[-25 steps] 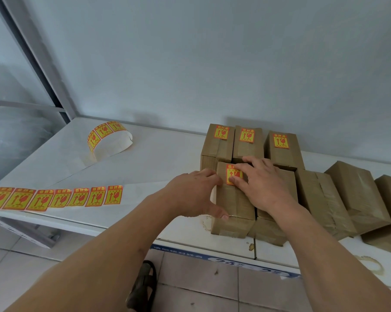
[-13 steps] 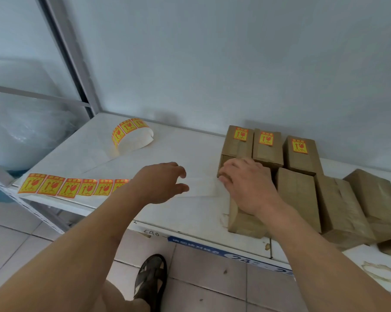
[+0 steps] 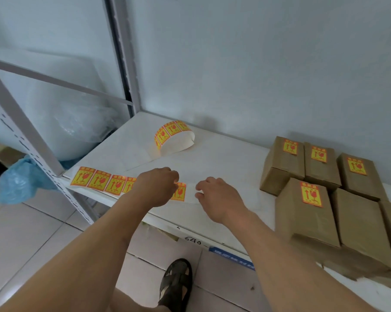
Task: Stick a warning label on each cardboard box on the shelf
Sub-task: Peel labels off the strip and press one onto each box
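A strip of yellow-and-red warning labels [image 3: 95, 181] lies flat along the shelf's front left edge, and its curled end [image 3: 174, 138] stands further back. My left hand [image 3: 156, 188] rests over the strip with its fingers curled at the edge of the last label [image 3: 180, 192]; whether it grips the label is hidden. My right hand [image 3: 214, 199] hovers just right of that label over the bare backing paper, fingers apart. Three labelled cardboard boxes [image 3: 320, 163] form the back row. In front, one labelled box [image 3: 307, 212] stands next to an unlabelled box [image 3: 358, 228].
The white shelf board [image 3: 223, 163] meets a grey wall behind. A perforated metal upright [image 3: 21, 131] stands at the left front corner, with a bubble-wrap roll [image 3: 66, 122] and a blue bag [image 3: 16, 181] beyond it. My sandalled foot [image 3: 176, 282] is on the tiled floor below.
Both hands have left the front box, which now carries a label, and moved left to the label strip. The view has swung left with them.
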A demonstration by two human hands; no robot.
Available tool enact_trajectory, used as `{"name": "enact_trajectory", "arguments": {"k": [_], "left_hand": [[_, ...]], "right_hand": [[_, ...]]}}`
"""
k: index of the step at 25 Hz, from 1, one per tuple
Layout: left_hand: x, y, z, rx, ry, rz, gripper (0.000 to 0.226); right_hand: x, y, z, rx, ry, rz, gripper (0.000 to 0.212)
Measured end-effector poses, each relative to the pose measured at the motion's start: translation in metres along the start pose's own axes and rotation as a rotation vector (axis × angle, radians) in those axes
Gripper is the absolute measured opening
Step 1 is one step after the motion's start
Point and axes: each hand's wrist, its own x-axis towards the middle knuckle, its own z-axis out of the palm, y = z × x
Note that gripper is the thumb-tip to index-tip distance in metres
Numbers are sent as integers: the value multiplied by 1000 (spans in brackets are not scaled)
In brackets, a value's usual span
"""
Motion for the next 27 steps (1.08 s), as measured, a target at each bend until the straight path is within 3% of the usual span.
{"name": "enact_trajectory", "arguments": {"k": [6,12,23,27], "left_hand": [[9,-23,19,-43,-104,-19,34],[13,-28,25,-29,-105,14,36],[7,-13,15,-53,-104,27,38],[1,22,-6,-94,-26,147,36]], "right_hand": [[47,-26,26,172,-4,132,33],[62,-31,40,200,51,267,27],[33,-16,11,358,144,219,15],[-4,16,-23,343,177,203,12]]}}
